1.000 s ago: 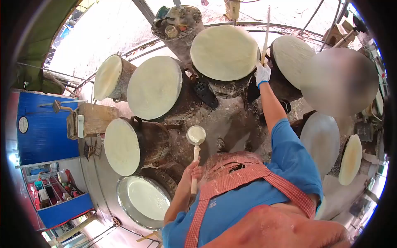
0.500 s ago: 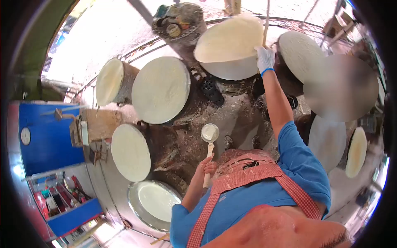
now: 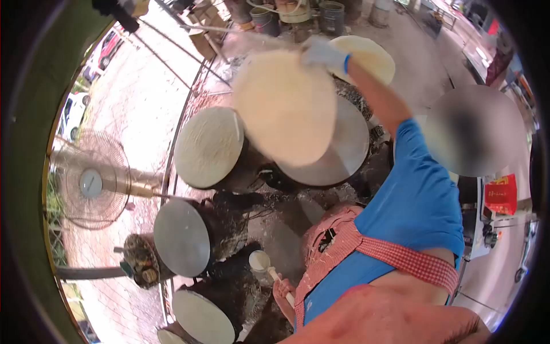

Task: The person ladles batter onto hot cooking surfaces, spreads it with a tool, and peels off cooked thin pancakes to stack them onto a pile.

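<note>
My right hand [image 3: 323,54], in a white glove with a blue cuff, is raised and motion-blurred. It grips a long thin stick [image 3: 229,30] and the edge of a large, thin, pale round crepe [image 3: 283,109]. The crepe hangs above a round griddle [image 3: 350,137], covering much of its left side. Low in view, my bare left hand [image 3: 282,290] is closed around the handle of a ladle [image 3: 259,261]. The ladle's round bowl holds something pale and is out over the floor, apart from the griddles.
Left of the crepe stands a griddle with a pale layer [image 3: 209,148]; a greyer griddle [image 3: 182,238] and another pale-topped one [image 3: 203,318] are nearer. Another round crepe [image 3: 369,60] lies beyond my right hand. A fan [image 3: 91,183] stands at left, with buckets [image 3: 264,22] at the back.
The view has turned to the right. My right hand has swung the crepe away from the griddle it was partly lifted from. The ladle stays in my left hand.
</note>
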Demonstrator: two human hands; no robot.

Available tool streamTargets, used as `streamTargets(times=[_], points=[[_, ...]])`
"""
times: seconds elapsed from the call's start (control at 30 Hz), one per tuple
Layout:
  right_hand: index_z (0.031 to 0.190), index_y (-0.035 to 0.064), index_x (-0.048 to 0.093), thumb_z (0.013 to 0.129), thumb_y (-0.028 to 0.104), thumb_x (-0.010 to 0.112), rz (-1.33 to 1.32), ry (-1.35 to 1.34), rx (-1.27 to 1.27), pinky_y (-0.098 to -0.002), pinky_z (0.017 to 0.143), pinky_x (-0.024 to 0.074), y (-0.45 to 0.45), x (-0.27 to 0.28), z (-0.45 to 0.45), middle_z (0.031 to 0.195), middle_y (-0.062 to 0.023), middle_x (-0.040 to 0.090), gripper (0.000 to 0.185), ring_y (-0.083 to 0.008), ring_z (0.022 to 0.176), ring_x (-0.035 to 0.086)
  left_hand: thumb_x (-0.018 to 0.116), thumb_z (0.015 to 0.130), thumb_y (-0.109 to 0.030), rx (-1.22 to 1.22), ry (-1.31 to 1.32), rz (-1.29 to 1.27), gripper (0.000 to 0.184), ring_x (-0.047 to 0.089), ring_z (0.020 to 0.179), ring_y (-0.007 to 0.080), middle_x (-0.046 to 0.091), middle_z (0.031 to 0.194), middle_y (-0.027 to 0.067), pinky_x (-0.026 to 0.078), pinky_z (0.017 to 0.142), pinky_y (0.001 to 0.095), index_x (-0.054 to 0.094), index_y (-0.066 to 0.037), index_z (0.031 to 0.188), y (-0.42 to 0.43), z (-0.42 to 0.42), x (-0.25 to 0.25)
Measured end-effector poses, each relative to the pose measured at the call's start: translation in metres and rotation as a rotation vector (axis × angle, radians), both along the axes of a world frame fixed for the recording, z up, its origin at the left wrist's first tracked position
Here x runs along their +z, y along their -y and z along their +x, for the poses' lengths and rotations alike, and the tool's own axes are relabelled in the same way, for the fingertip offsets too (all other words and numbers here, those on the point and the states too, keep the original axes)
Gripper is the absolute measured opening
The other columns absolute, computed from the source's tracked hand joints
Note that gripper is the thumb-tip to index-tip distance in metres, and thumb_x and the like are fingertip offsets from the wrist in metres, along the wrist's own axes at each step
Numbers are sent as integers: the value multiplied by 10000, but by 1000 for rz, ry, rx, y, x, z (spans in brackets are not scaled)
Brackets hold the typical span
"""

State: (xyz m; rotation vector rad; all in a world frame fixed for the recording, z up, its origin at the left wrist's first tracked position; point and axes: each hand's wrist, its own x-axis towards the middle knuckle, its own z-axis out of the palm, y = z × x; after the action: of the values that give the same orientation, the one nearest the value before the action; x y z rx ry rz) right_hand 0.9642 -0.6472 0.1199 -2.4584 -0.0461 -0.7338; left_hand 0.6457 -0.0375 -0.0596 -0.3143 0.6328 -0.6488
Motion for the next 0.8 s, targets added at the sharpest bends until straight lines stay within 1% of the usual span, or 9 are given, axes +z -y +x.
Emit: streamTargets(times=[0.03,0.1,0.17,0.3,0.33,0.37,0.4,0.6,0.8], points=[[798,75,650,728,232,552,-48,-435,-183,-335,568,470,4,68,-31,753,-123,628,198,-277,630,594,409,899,-116,86,-134,70,268,285,408,59,322,559,-7,268,336,188,464,39,1111,19,12,9],[712,1,595,664,147,565,-137,-362,-236,-346,478,445,27,133,-55,601,-125,577,157,-214,548,584,397,903,-118,18,-184,38,275,291,408,57,327,564,-5,267,335,185,461,47,1114,33,35,-4],[693,86,656,617,254,573,-716,-74,-374,-424,652,476,91,141,-45,729,-162,628,202,-288,729,623,386,907,-119,-35,-238,-2,283,297,409,55,333,569,-3,266,333,182,458,56,1117,57,53,-1],[702,35,643,637,230,531,-953,-380,-548,-425,618,472,104,139,-46,708,-181,616,234,-330,683,612,381,907,-129,-189,-149,36,290,298,405,51,329,567,-4,268,328,180,460,47,1124,98,82,19],[711,13,608,684,136,551,-973,-55,-483,-338,479,449,129,93,-39,618,-136,599,138,-249,555,603,387,905,-136,-214,-152,28,292,295,402,50,326,566,-5,265,324,179,463,43,1123,101,85,21],[708,45,618,706,135,534,-955,-184,-507,-355,502,465,125,73,-42,671,-141,620,123,-271,597,616,387,905,-136,-216,-153,31,292,295,402,50,326,566,-5,265,324,179,463,43,1123,103,86,25],[738,66,621,722,151,525,-959,-24,-474,-375,521,474,127,50,-52,688,-128,625,129,-258,607,619,391,903,-137,-248,-132,57,296,289,399,51,319,563,-6,258,320,177,462,37,1131,104,86,33],[840,90,541,764,177,489,-829,-347,-551,-382,588,489,176,-152,-47,727,-90,599,126,-242,690,618,399,893,-127,-342,-84,68,274,276,400,57,294,552,-7,251,336,181,493,28,1099,75,79,7],[879,72,542,733,256,571,-489,-520,-644,-408,653,490,163,-223,-43,816,-153,613,236,-292,759,618,435,886,-174,-309,-167,96,239,274,402,58,287,512,-24,254,363,194,543,-21,1033,74,50,19]])
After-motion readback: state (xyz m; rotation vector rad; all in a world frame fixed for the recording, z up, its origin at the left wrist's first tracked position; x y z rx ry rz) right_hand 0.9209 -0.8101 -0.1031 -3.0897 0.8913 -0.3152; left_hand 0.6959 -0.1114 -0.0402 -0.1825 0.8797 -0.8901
